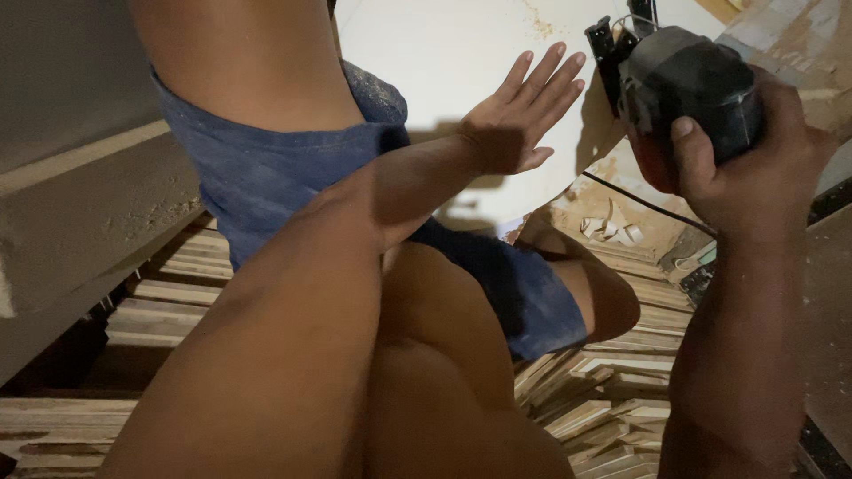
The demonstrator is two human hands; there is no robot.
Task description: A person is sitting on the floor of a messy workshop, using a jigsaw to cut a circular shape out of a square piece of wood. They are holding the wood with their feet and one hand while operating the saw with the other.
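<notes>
1. Much of the view is filled by the person's own bare legs and forearms, which hide the lower edge of the white board [444, 62] and most of the floor under it; the board's top and left side run out of the picture or behind the blue shorts [266, 168].
2. The white board is a large, pale, smooth panel with a curved edge at lower right, lightly dusted and marked with a few tan specks near its top. It lies at upper centre, beyond the knees.
3. Stacks of thin wooden slats [612, 399] lie on the floor below and to both sides, dim and partly covered by the legs.
4. The power tool [688, 89] is dark grey with a rounded body and a black bracket at its upper left; its underside and working end are hidden by the hand, and its top is cut off by the frame. It sits at upper right, just past the board's edge, with a thin black cable [639, 200] running beneath it.
5. The right hand [754, 160] is closed around the tool's body, thumb pressed on its near face, forearm rising from the lower right.
6. The left hand [519, 111] is spread flat, fingers straight and together, palm on the board, gripping nothing.
7. Pale wood shavings [612, 231] lie below the tool.
</notes>
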